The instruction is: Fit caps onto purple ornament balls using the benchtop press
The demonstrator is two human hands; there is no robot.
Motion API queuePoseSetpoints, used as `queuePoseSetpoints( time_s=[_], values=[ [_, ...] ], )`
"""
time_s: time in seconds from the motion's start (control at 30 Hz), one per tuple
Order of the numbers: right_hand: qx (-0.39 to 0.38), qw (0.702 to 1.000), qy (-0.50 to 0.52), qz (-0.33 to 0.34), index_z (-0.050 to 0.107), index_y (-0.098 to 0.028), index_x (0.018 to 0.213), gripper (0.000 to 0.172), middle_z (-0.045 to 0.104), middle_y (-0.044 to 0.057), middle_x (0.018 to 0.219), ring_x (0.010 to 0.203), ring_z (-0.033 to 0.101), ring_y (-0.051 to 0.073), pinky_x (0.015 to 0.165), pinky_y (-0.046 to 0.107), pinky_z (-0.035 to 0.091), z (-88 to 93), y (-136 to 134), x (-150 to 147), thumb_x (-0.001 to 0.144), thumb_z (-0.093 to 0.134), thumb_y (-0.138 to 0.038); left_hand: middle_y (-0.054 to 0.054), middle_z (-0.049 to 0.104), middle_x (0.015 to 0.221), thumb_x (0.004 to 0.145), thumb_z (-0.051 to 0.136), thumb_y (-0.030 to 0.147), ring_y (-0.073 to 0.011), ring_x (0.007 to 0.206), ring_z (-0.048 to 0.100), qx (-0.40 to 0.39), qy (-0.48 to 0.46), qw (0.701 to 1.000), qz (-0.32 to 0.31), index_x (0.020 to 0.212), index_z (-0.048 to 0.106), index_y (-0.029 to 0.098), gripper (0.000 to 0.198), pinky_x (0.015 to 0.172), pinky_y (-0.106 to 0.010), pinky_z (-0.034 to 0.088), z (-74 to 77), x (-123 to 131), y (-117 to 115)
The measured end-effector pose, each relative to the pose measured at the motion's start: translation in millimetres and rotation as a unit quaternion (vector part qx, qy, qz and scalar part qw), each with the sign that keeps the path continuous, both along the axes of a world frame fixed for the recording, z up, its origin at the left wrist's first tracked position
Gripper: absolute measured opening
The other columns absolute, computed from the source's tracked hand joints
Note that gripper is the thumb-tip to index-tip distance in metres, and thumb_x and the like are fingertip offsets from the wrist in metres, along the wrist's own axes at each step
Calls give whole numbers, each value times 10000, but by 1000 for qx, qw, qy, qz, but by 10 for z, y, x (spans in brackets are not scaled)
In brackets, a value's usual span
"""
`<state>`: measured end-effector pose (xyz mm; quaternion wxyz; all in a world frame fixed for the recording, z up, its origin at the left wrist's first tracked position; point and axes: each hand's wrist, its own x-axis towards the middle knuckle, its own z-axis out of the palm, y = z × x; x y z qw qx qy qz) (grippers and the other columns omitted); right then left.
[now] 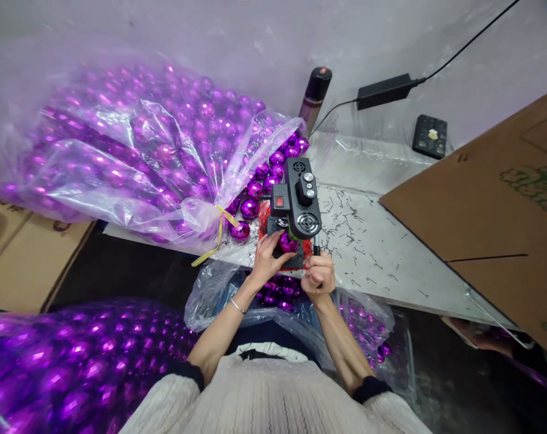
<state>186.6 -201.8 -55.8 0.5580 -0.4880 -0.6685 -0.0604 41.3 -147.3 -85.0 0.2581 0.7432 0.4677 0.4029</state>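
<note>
1. While the left hand (pixel 268 258) curves its fingers and thumb narrowly around it, a shiny purple ball (pixel 288 242) sits beneath the near end of the machine (pixel 304 193), above a dark plate (pixel 295 261).
2. The right hand (pixel 319 274) is closed in a fist around the lever (pixel 316 244), just beside the machine on its right.
3. The machine is black, with two round grilles, knobs on top and a red switch (pixel 279 202) on its left side; red material (pixel 263 218) shows under it.
4. Loose balls (pixel 249 208) lie on the bench (pixel 345 208) to the machine's left and behind it.
5. Left of these rests a big clear bag (pixel 132 144) full of purple balls, gathered with a yellow tie (pixel 221 232).
6. Thin dark bits (pixel 373 265) are scattered on the bench to the right.
7. Below the hands, at the near edge, an open bag (pixel 205 295) holds more balls.
8. Behind the machine stand a can (pixel 316 90), then, farther right, an adapter (pixel 385 91) on a cable and a small black box (pixel 429 135).
9. A carton (pixel 490 205) fills the right side; purple balls (pixel 74 367) crowd the lower left.
</note>
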Motion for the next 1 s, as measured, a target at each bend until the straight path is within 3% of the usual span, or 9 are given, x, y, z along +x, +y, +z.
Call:
queuePoseSetpoints(
  time_s=[0.17, 0.3, 0.37, 0.5, 0.57, 0.67, 0.77, 0.9, 1.0],
  values=[
    [135, 990, 31, -9, 522, -265, 807, 328, 605, -13, 677, 581, 582, 154, 633, 351, 497, 415, 7, -8, 1105, 390, -296, -155, 766, 1349, 866, 877, 447, -326, 1279, 723, 17, -18, 1000, -7, 1437, 654, 223, 652, 1171, -561, 506, -9, 3, 49],
    [80, 994, 72, -8, 538, -241, 749, 303, 632, -14, 685, 625, 618, 147, 583, 314, 440, 895, -12, -30, 1050, 515, -206, -164, 730, 1419, 951, 781, 480, -316, 1325, 703, 65, -20, 997, -31, 1538, 553, 231, 678, 1184, -548, 506, -65, -71, -65],
    [69, 994, 86, -2, 544, -236, 729, 313, 619, -17, 663, 633, 628, 149, 589, 315, 439, 1039, -25, -39, 1038, 532, -187, -175, 701, 1460, 994, 718, 490, -317, 1364, 681, 98, -2, 994, -42, 1611, 458, 237, 715, 1203, -560, 489, -120, -149, -228],
    [72, 994, 85, 14, 558, -228, 736, 312, 616, -20, 656, 639, 639, 142, 592, 307, 441, 1058, -46, -50, 1044, 534, -187, -266, 581, 1571, 914, 687, 731, -391, 1476, 577, 156, 47, 986, -45, 1694, 281, 159, 1049, 1219, -596, 454, -183, -372, -536],
    [72, 994, 85, 14, 559, -227, 743, 307, 620, -20, 660, 649, 644, 140, 597, 305, 447, 1000, -54, -53, 1047, 533, -191, -284, 544, 1599, 929, 618, 776, -402, 1508, 535, 162, 61, 985, -2, 1686, 303, 133, 1042, 1229, -585, 436, -139, -493, -524],
    [69, 994, 86, 12, 561, -228, 745, 308, 636, -12, 680, 651, 641, 145, 601, 313, 455, 933, -62, -57, 1049, 526, -200, -245, 591, 1569, 1086, 464, 571, -355, 1501, 537, 134, 76, 980, 130, 1598, 484, 147, 665, 1242, -551, 407, 27, -656, -247],
    [68, 994, 85, 11, 559, -230, 747, 307, 624, -16, 667, 653, 640, 150, 603, 316, 454, 909, -65, -64, 1050, 519, -200, -241, 684, 1448, 1127, 385, 477, -339, 1380, 629, 75, 102, 970, 209, 1442, 648, 124, 541, 1168, -510, 465, 265, -755, 139],
    [70, 994, 85, 9, 563, -231, 760, 297, 627, -16, 670, 665, 639, 150, 612, 315, 458, 882, -75, -74, 1051, 516, -196, -190, 806, 1150, 1064, 550, 565, -328, 1111, 748, -41, 221, 958, 177, 1275, 757, 165, 498, 980, -412, 550, 651, -748, 484],
    [64, 994, 86, 10, 561, -233, 758, 295, 637, -14, 682, 670, 639, 152, 624, 318, 467, 858, -84, -69, 1046, 514, -189, -153, 822, 1006, 975, 691, 609, -347, 1046, 776, -144, 301, 937, 104, 1292, 756, 188, 531, 910, -383, 562, 924, -704, 616]
  ],
)
